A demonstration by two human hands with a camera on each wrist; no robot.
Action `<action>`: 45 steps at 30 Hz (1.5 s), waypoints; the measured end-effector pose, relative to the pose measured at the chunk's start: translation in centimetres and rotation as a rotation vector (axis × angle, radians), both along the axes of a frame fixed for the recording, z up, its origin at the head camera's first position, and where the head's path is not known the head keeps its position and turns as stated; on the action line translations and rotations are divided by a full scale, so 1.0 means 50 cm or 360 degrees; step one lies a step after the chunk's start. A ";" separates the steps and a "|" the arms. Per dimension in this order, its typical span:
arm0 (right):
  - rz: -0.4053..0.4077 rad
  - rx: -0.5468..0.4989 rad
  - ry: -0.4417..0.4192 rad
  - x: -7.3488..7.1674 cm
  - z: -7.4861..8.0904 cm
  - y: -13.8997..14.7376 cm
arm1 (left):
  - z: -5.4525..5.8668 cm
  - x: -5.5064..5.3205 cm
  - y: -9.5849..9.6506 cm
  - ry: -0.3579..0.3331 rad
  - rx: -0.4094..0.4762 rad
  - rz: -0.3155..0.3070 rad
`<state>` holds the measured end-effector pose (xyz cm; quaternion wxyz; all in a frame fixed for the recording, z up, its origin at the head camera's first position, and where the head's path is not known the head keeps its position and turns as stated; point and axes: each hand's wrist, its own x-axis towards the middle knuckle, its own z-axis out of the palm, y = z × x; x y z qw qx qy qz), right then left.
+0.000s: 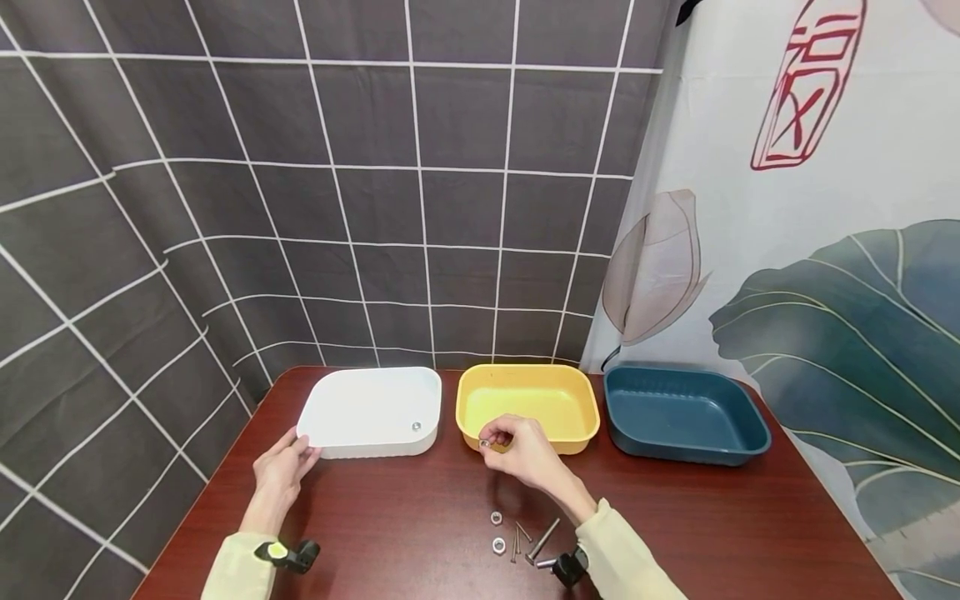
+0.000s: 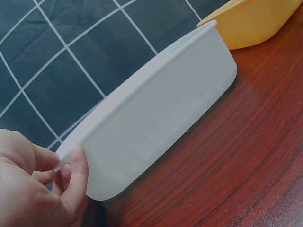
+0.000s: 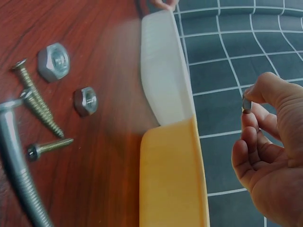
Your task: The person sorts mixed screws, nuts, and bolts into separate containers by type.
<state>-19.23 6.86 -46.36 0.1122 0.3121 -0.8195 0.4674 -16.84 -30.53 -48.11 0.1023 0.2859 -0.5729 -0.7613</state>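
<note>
Three plastic bins are standing in a row along the far side of the reddish-brown wooden table [image 1: 420,517]: a white bin [image 1: 367,404], a yellow bin [image 1: 528,400] and a dark blue bin [image 1: 686,412]. The left hand [image 1: 281,473] is pinching the white bin's rim at its near left corner, the thumb and fingers closing narrowly on the edge. The right hand [image 1: 519,450] is holding a small silver nut [image 3: 246,104] between thumb and index fingertip, the other fingers curling beneath; in the head view this nut is appearing over the yellow bin's near edge. Another metal nut [image 1: 416,426] is lying inside the white bin, near its front right corner.

Nearer the person, a loose group of hardware is lying on the table below the right forearm. Two hex nuts are sitting apart there, a larger one [image 3: 53,62] and a smaller one [image 3: 85,101]. Beside them thin brass-toned screws [image 3: 53,146] and a thicker silver bolt [image 3: 21,163] are resting at different angles. Behind the table a dark grey cloth with a white grid [image 1: 465,208] is hanging, and to the right a pale curtain [image 1: 720,125] is showing leaves, a flower and a red seal.
</note>
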 end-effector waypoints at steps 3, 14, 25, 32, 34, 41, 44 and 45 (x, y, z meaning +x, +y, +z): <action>0.0003 0.0004 0.0007 -0.002 0.006 -0.008 | 0.000 0.000 -0.001 0.0003 -0.0009 -0.0004; -0.0001 0.0003 0.0006 -0.017 0.015 -0.037 | 0.001 0.001 -0.004 0.0011 -0.0004 -0.0012; 0.0033 0.0020 0.0031 -0.043 0.029 -0.058 | -0.002 -0.002 -0.002 0.0035 0.0012 0.0008; -0.0023 0.0060 -0.0034 -0.055 0.037 -0.078 | -0.003 -0.001 -0.003 0.0037 0.0011 0.0016; -0.0018 0.0068 -0.0045 -0.059 0.039 -0.085 | -0.004 -0.002 -0.003 0.0039 0.0015 0.0017; 0.0040 0.0042 -0.0162 -0.076 0.044 -0.108 | -0.002 -0.002 0.000 0.0034 0.0003 0.0028; 0.0034 0.0044 -0.0208 -0.082 0.045 -0.114 | -0.001 -0.002 0.002 0.0030 0.0008 0.0028; 0.0032 0.0046 -0.0216 -0.084 0.045 -0.116 | -0.001 -0.002 0.002 0.0029 0.0006 0.0029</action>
